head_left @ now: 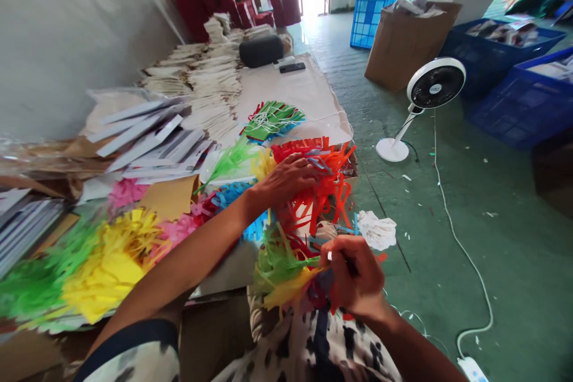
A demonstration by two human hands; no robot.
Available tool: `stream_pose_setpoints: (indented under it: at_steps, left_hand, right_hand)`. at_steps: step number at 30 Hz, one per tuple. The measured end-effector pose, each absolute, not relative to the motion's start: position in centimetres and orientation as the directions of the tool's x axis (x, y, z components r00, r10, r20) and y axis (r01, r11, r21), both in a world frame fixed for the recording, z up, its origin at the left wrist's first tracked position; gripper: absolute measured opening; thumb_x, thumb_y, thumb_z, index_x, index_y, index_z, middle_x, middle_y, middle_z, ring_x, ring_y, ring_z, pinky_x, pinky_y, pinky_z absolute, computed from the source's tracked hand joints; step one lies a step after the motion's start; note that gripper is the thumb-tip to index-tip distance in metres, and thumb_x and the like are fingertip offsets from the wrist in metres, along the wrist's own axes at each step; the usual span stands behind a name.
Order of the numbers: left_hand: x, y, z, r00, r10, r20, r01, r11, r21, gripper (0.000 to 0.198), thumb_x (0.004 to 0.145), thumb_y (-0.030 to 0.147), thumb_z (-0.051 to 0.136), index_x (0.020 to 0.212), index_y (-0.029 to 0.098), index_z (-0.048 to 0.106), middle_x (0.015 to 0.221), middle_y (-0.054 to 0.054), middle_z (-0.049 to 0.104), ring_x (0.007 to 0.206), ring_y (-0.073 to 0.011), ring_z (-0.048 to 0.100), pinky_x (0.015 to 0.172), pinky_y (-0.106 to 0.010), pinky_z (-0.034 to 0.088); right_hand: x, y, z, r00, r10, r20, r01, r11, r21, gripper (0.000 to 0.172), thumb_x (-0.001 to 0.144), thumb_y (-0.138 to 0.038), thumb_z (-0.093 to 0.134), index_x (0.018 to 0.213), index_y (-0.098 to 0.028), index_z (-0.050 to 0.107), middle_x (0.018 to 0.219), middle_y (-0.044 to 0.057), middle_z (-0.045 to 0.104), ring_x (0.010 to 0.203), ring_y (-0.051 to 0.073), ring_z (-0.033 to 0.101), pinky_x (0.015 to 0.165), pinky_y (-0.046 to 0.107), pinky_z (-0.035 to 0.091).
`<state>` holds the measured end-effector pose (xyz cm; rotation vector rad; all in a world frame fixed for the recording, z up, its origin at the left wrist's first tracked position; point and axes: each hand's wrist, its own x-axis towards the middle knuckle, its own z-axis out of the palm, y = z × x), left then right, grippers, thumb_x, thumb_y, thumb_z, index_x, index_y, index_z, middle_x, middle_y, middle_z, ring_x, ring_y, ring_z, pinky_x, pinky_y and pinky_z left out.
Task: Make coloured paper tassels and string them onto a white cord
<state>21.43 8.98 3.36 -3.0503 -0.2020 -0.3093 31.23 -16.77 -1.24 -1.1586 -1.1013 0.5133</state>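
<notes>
My left hand (293, 181) reaches across the table and lies palm down on a pile of red-orange paper fringe (333, 182). Its fingers are loosely stretched over the strips, and the fingertips are partly lost among them. Close to my body, my right hand (356, 277) is closed around the gathered ends of a bunch of paper tassels (286, 265) in green, yellow and dark red, which hangs over my lap. Blue fringe (255, 224) and a yellow tassel (264, 164) lie under and beside my left forearm. A light green tassel (233, 161) rests farther left.
Yellow fringe (110, 268) and green fringe (49, 277) cover the table's left side. Behind them are stacked white card strips (152, 137). A green fringed bundle with white string (273, 119) sits farther back. A white fan (436, 88) and a cable (443, 191) stand on the floor at right.
</notes>
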Motion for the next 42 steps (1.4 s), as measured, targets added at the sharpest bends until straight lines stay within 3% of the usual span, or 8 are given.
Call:
stream_pose_setpoints:
  at_steps: [4, 8, 13, 19, 22, 32, 37, 42]
  left_hand:
    - [21.9, 9.0, 2.7, 0.979, -0.034, 0.201, -0.020, -0.997, -0.075, 0.021, 0.097, 0.019, 0.070, 0.112, 0.032, 0.077, 0.115, -0.002, 0.074, 0.123, -0.0203, 0.059, 0.117, -0.039, 0.040]
    - [22.0, 9.0, 4.0, 0.976, 0.002, 0.217, 0.003, -1.000, -0.006, 0.012, 0.096, 0.022, 0.072, 0.102, 0.031, 0.079, 0.110, -0.003, 0.074, 0.116, -0.0212, 0.061, 0.114, -0.040, 0.043]
    - [22.2, 9.3, 7.0, 0.773, 0.368, 0.517, 0.096, -0.873, 0.477, 0.011, 0.099, 0.032, 0.068, 0.095, 0.025, 0.075, 0.111, -0.005, 0.070, 0.110, -0.0196, 0.063, 0.103, -0.039, 0.051]
    - [22.7, 9.7, 8.3, 0.573, 0.680, 0.458, 0.030, -0.576, 0.817, 0.013, 0.103, 0.032, 0.054, 0.103, 0.023, 0.062, 0.108, -0.007, 0.070, 0.098, -0.0175, 0.068, 0.085, -0.035, 0.058]
    - [22.4, 8.8, 8.6, 0.576, 0.696, 0.429, -0.045, -0.497, 0.867, 0.014, 0.106, 0.034, 0.047, 0.108, 0.024, 0.056, 0.102, -0.007, 0.071, 0.096, -0.0172, 0.069, 0.085, -0.035, 0.058]
    - [23.0, 4.6, 4.7, 0.728, 0.620, 0.293, -0.276, -0.126, 0.953, 0.036, 0.090, 0.047, 0.080, 0.097, 0.018, 0.060, 0.081, 0.000, 0.064, 0.072, -0.0108, 0.060, 0.066, -0.024, 0.047]
    - [22.7, 3.9, 3.6, 0.762, 0.582, 0.284, -0.311, -0.056, 0.949, 0.032, 0.092, 0.046, 0.079, 0.094, 0.017, 0.066, 0.079, -0.002, 0.065, 0.071, -0.0112, 0.058, 0.066, -0.025, 0.047]
    - [22.5, 3.2, 2.9, 0.741, 0.615, 0.268, -0.289, -0.067, 0.955, 0.033, 0.089, 0.046, 0.082, 0.093, 0.016, 0.068, 0.079, -0.002, 0.067, 0.068, -0.0112, 0.059, 0.064, -0.025, 0.047]
  right_hand:
    - [31.2, -16.8, -1.3, 0.429, 0.800, 0.419, 0.206, 0.366, -0.908, 0.005, 0.101, -0.026, 0.062, 0.104, -0.024, 0.066, 0.077, -0.001, 0.073, 0.062, 0.014, 0.067, 0.061, 0.027, 0.056]
    - [31.4, -16.9, -1.9, 0.407, 0.809, 0.425, 0.211, 0.369, -0.905, 0.008, 0.102, -0.021, 0.060, 0.107, -0.024, 0.066, 0.082, 0.000, 0.072, 0.068, 0.014, 0.068, 0.062, 0.026, 0.055]
    - [31.6, -16.6, -1.9, 0.364, 0.837, 0.408, 0.183, 0.365, -0.913, 0.010, 0.104, -0.020, 0.057, 0.108, -0.024, 0.064, 0.084, 0.000, 0.071, 0.069, 0.013, 0.068, 0.065, 0.026, 0.056]
    - [32.4, -14.5, 0.2, 0.427, 0.825, 0.370, 0.173, 0.327, -0.929, 0.009, 0.105, -0.026, 0.057, 0.098, -0.023, 0.061, 0.075, -0.002, 0.067, 0.062, 0.011, 0.062, 0.057, 0.022, 0.048]
    - [33.7, -12.6, 1.8, 0.513, 0.780, 0.359, 0.188, 0.306, -0.933, 0.015, 0.105, -0.032, 0.058, 0.093, -0.022, 0.059, 0.071, -0.004, 0.062, 0.058, 0.010, 0.052, 0.054, 0.022, 0.041]
    - [36.3, -6.5, 4.3, 0.518, 0.778, 0.357, 0.070, 0.377, -0.924, 0.020, 0.097, -0.042, 0.069, 0.095, -0.023, 0.061, 0.069, -0.005, 0.060, 0.056, 0.010, 0.045, 0.053, 0.024, 0.034]
    - [36.3, -6.6, 3.6, 0.471, 0.829, 0.301, 0.048, 0.317, -0.947, 0.024, 0.095, -0.044, 0.071, 0.104, -0.023, 0.064, 0.064, -0.007, 0.055, 0.055, 0.011, 0.041, 0.055, 0.025, 0.033]
    - [36.2, -6.8, 3.2, 0.468, 0.831, 0.302, 0.100, 0.289, -0.952, 0.027, 0.093, -0.048, 0.072, 0.092, -0.022, 0.066, 0.065, -0.006, 0.053, 0.058, 0.010, 0.039, 0.054, 0.025, 0.029]
